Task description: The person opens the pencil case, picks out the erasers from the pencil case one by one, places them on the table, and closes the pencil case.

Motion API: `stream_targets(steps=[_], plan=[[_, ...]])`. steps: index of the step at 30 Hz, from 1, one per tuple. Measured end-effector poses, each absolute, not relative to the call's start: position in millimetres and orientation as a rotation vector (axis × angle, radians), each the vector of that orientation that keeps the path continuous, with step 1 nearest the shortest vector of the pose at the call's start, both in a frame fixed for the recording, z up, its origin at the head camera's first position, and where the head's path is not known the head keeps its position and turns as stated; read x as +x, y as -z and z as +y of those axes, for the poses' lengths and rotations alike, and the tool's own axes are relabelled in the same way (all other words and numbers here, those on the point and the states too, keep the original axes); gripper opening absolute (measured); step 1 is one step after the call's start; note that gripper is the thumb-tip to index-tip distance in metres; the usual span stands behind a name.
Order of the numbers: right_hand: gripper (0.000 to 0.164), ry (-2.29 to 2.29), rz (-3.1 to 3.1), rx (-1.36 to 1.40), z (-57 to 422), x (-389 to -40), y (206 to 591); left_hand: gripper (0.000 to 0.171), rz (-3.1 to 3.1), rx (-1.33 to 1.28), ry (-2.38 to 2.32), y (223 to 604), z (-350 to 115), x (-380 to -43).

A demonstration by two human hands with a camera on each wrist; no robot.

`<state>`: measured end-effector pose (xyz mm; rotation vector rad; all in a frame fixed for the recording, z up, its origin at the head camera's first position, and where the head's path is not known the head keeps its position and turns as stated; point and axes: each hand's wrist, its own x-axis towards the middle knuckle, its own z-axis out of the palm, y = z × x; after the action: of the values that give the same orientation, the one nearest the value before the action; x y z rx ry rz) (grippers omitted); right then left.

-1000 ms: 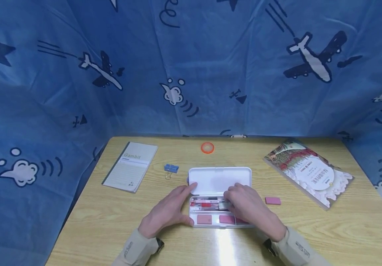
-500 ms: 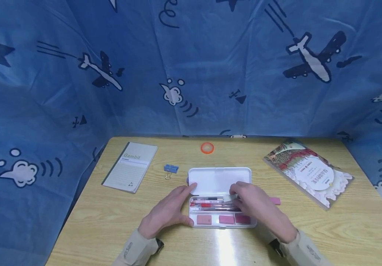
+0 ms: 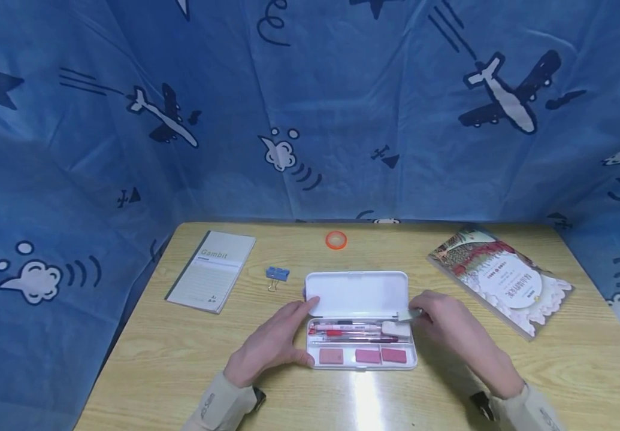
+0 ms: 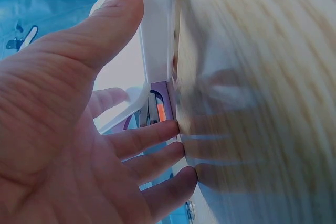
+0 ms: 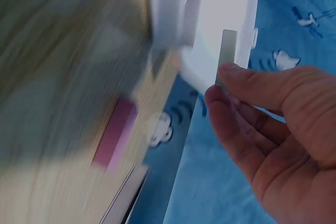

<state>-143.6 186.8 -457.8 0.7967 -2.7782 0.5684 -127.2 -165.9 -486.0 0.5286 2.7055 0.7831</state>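
An open white pencil case [image 3: 357,367] holds pens [image 3: 342,333], a white eraser [image 3: 396,328] and several pink and reddish erasers [image 3: 368,356]. My left hand [image 3: 271,344] rests at its left end, thumb on the near corner and index finger at the lid [image 3: 357,293]. In the left wrist view, the other fingers [image 4: 163,153] extend fairly straight toward the table. My right hand [image 3: 452,329] pinches a thin, pale grey-green eraser [image 5: 227,51] between thumb and fingertips, just off the case's right end. A pink eraser [image 5: 115,135] on the table is hidden by this hand in the head view.
A grey notebook [image 3: 212,270] lies at the left, with a blue binder clip [image 3: 277,274] beside it. Behind the case is an orange tape roll [image 3: 336,240]. At the right lies a colourful book [image 3: 498,278]. A blue printed curtain [image 3: 331,108] hangs behind the table.
My right hand has come out of the case and moved right, with the pale eraser in its pinch. The white eraser in the case has come into sight. My left hand stays put.
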Motion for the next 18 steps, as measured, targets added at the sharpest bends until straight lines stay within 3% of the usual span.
stream_targets(steps=[18], plan=[[0.022,-0.427,-2.927,0.528,276,-140,466,0.124,2.715,0.525,-0.777,487,-166,-127]])
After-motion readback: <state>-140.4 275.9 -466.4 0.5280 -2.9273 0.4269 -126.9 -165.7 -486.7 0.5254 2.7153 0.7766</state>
